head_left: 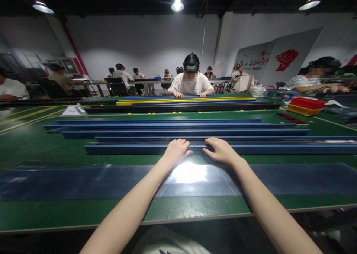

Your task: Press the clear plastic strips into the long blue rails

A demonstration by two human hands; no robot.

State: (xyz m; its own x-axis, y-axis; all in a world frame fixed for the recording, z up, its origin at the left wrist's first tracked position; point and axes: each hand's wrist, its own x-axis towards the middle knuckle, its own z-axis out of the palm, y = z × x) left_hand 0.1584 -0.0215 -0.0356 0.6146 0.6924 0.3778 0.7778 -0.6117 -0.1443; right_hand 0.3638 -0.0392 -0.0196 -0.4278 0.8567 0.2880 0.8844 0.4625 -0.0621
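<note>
A long blue channel strip (134, 149) lies across the green table in front of me, with a raised wall along its near and far sides. My left hand (178, 149) is closed over it near the middle, fingers bent over the top and thumb along the near wall. A short gap to the right, my right hand (220, 150) grips the same strip, its thumb at the near wall and its fingers reaching inside. The fingertips are partly hidden. Closer to me, a long clear plastic sheet (83, 181) lies flat and reflects a lamp.
Several more blue strips (184, 134) lie parallel beyond. Farther off are a black strip (184, 108) and yellow strips (156, 102), where a co-worker (191, 81) rests both hands. A red bin (306, 103) and a dark red flat object (291, 119) sit at right.
</note>
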